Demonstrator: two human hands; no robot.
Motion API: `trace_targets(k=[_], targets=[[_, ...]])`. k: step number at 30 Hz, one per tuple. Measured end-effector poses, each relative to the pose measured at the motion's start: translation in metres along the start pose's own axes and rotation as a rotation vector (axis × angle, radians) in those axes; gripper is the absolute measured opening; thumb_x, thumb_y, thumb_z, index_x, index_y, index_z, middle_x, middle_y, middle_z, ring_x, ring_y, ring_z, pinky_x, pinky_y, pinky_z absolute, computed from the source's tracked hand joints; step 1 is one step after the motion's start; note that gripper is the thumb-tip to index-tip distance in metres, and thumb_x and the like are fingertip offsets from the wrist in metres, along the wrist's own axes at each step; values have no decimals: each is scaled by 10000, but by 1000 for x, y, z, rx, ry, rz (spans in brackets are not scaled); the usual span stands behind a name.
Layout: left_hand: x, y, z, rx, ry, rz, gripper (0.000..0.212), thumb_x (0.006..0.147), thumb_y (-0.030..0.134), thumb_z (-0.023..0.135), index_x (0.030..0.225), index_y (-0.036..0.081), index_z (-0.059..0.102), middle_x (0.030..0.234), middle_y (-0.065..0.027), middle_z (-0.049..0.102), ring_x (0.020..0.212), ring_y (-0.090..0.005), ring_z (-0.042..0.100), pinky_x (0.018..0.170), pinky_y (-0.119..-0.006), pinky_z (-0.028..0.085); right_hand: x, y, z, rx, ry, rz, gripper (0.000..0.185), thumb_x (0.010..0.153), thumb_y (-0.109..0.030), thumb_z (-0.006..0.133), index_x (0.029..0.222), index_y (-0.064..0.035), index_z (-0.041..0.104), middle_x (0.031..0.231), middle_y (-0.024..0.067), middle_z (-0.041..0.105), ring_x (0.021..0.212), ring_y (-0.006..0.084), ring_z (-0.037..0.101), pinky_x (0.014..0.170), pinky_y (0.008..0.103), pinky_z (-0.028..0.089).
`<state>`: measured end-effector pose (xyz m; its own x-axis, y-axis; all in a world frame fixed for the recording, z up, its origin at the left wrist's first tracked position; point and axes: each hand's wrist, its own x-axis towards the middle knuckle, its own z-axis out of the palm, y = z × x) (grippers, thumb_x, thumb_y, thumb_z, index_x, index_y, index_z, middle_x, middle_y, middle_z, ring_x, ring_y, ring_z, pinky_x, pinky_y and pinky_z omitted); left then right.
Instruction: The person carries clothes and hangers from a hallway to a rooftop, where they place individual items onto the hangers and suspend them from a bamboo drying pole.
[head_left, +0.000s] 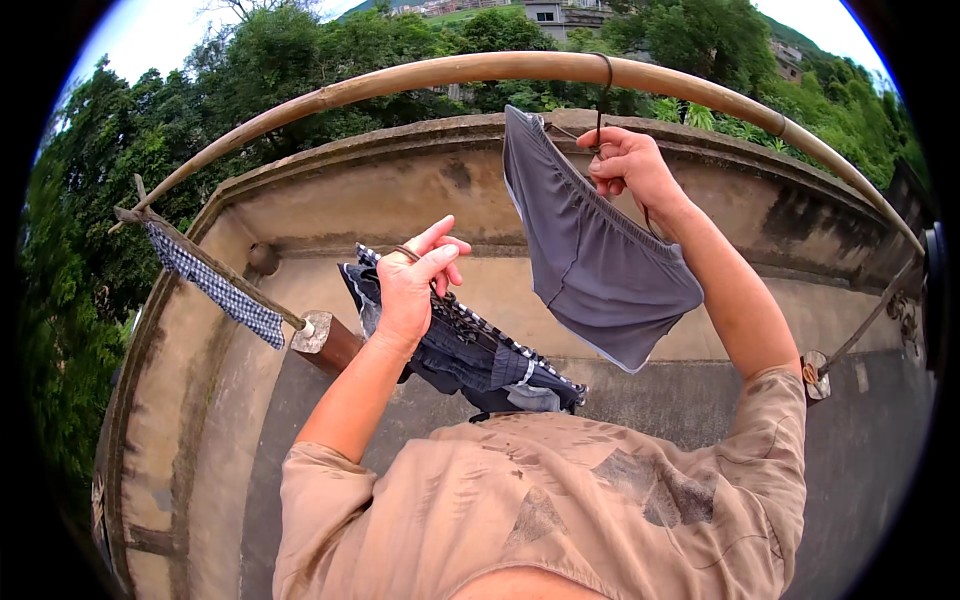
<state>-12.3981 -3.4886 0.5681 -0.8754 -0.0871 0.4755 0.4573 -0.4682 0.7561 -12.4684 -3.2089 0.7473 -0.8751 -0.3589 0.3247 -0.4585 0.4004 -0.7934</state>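
Observation:
A bamboo pole (480, 67) arches across the view at the top. Over it hooks a dark wire hanger (604, 84), which carries a pair of grey underpants (600, 262) with a gathered waistband. My right hand (634, 169) grips this hanger just below its hook, beside the waistband. Lower and to the left, my left hand (409, 289) has a dark hanger hook over its fingers. From it hangs a bunch of dark garments (469, 360), some with a black-and-white checked pattern. The overlapping folds hide how many garments there are.
At the left, a forked wooden pole (232, 266) supports the bamboo, with a checked cloth (217, 281) along it. Square posts stand at left (319, 337) and right (819, 375). A stained parapet wall (405, 199) runs behind, with trees (300, 67) beyond.

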Motion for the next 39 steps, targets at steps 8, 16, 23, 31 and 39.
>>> trace_targets(k=[8, 16, 23, 31, 39], targets=[[6, 5, 32, -125, -104, 36, 608, 869, 19, 619, 1442, 5, 414, 1112, -169, 639, 757, -179, 656, 518, -198, 466, -12, -19, 32, 192, 146, -136, 206, 792, 35, 586, 994, 44, 627, 639, -11, 567, 512, 59, 518, 473, 192, 375], [11, -14, 41, -193, -184, -27, 651, 871, 36, 627, 1472, 35, 376, 1129, -174, 633, 815, -206, 675, 567, -210, 480, 6, -22, 52, 315, 294, -321, 212, 821, 41, 557, 1013, 58, 644, 662, -26, 551, 560, 38, 498, 499, 181, 340], [4, -28, 34, -299, -228, -43, 820, 823, 51, 712, 1518, 55, 278, 1128, -128, 606, 848, -165, 653, 604, -214, 488, -37, 26, 141, -124, 127, -410, 119, 857, -5, 607, 963, 18, 655, 753, 82, 660, 661, 119, 612, 620, 265, 494], [-2, -42, -9, -245, -131, -132, 711, 746, -35, 763, 1377, -39, 434, 934, -44, 644, 748, -105, 636, 581, -220, 496, -20, 43, 194, -29, -49, -160, 113, 883, -31, 581, 988, 8, 586, 682, 74, 625, 580, 110, 552, 539, 268, 454], [-42, -95, -59, -264, 192, -354, 34, 764, -28, 641, 781, -2, 627, 731, -70, 648, 631, -218, 694, 507, -250, 458, -30, -1, 198, -1102, -76, -974, 272, 665, -65, 731, 926, -106, 664, 995, 46, 616, 1041, 276, 570, 862, 403, 436]])
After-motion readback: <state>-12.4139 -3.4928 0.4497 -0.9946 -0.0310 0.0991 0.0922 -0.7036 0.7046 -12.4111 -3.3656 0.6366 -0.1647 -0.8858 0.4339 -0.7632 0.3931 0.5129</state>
